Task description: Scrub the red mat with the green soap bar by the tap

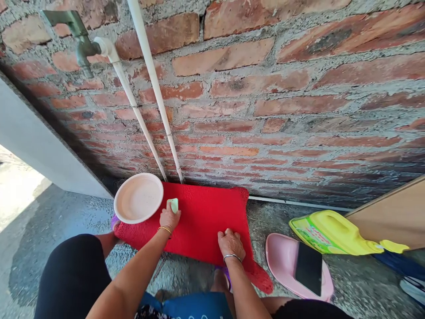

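A wet red mat (202,217) lies spread on the concrete floor against the brick wall. On its left part, my left hand (170,219) is closed around a small pale green block (173,204), which could be a soap bar or a brush back. Its underside is hidden. My right hand (231,244) rests near the mat's right side, fingers curled against the red fabric as if gripping it. A pale pink basin (138,197) with water in it stands at the mat's left end, just beyond my left hand.
A pink plastic scoop-like tray (277,257) holds a dark phone (308,268) at right. Past it lies a yellow detergent jug (327,230). A tap (83,44) and white pipes (149,66) run along the brick wall (239,102). A white panel (49,137) stands left.
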{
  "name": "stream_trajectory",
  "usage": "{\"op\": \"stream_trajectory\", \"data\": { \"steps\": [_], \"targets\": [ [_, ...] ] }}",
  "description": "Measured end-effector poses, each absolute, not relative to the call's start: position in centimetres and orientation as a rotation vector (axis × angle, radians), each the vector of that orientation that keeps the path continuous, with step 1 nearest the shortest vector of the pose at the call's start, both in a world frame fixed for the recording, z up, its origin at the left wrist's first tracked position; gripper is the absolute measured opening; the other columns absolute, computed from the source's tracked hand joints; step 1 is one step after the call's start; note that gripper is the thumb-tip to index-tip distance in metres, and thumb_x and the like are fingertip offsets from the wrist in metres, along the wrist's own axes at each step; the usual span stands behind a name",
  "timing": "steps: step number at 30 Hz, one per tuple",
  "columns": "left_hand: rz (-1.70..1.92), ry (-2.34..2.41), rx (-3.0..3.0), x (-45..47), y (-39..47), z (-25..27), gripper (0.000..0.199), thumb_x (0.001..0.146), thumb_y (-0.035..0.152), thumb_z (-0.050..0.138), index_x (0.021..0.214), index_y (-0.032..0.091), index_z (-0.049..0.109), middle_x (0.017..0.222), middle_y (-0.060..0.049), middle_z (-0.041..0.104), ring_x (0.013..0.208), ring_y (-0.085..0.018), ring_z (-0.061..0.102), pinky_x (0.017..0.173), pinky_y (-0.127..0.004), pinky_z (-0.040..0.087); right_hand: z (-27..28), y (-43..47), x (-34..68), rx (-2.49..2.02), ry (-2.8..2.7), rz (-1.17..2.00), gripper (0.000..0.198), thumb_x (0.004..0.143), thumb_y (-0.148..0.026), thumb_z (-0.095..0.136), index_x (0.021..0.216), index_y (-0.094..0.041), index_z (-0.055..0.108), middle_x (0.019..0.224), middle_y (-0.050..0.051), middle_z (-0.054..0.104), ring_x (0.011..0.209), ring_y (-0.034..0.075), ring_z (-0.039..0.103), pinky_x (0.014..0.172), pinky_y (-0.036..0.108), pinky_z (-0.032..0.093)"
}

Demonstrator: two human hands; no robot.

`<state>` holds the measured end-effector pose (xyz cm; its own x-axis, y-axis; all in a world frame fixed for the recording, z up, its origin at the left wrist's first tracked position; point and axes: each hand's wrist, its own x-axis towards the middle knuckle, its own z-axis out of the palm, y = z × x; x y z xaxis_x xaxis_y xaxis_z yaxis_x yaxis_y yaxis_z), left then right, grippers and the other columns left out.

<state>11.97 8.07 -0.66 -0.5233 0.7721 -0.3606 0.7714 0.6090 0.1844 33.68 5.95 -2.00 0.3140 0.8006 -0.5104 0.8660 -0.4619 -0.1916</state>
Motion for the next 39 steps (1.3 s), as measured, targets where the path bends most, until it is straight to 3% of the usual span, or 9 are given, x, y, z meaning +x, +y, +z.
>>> {"op": "stream_trajectory", "data": {
  "steps": [5,11,21,30,39],
  "targets": [
    [-0.035,2.437,1.238,15.4,7.1,-1.6,0.064,0.08,0.046,0.048,0.135,0.019,0.032,0.112,-0.016,0.056,0.1,-0.027,0.058,0.08,-0.034,0.043,-1.8,6.0,33.7,2.466,1.558,-0.851,0.036,0.088,-0.035,0.03,0.103,-0.021,0.059,0.106,0.013,0.055,0.092,0.024,0.061,0.07,0.035,0.046],
    [0.009,2.03,1.556,22.1,5.8,-3.3,0.067,0.075,0.051,0.054,0.135,0.026,0.034,0.116,-0.01,0.055,0.105,-0.024,0.055,0.086,-0.032,0.041,-2.4,6.0,33.7,2.426,1.589,-0.812,0.035,0.089,-0.038,0.03,0.101,-0.022,0.059,0.107,0.011,0.055,0.095,0.024,0.061,0.072,0.035,0.046],
    [0.023,2.455,1.2,11.1,10.2,-0.4,0.061,0.083,0.047,0.045,0.133,0.014,0.033,0.109,-0.016,0.06,0.097,-0.027,0.06,0.08,-0.036,0.043,-2.7,6.0,33.7,2.457,1.56,-0.83,0.035,0.088,-0.036,0.03,0.102,-0.021,0.058,0.107,0.011,0.055,0.094,0.024,0.061,0.069,0.034,0.046],
    [-0.041,2.003,1.602,23.2,7.4,-2.9,0.067,0.076,0.051,0.052,0.135,0.027,0.034,0.118,-0.012,0.052,0.108,-0.027,0.052,0.087,-0.037,0.041,-2.9,5.9,33.6,2.416,1.612,-0.76,0.035,0.089,-0.039,0.03,0.099,-0.022,0.059,0.104,0.01,0.055,0.092,0.023,0.061,0.071,0.035,0.046],
    [0.001,2.463,1.299,11.4,11.9,-0.4,0.064,0.083,0.049,0.044,0.137,0.016,0.031,0.111,-0.016,0.056,0.1,-0.027,0.057,0.082,-0.036,0.043,-3.1,6.0,33.6,2.445,1.579,-0.78,0.035,0.088,-0.036,0.029,0.101,-0.021,0.058,0.106,0.012,0.054,0.093,0.024,0.061,0.07,0.035,0.046]
  ]
}}
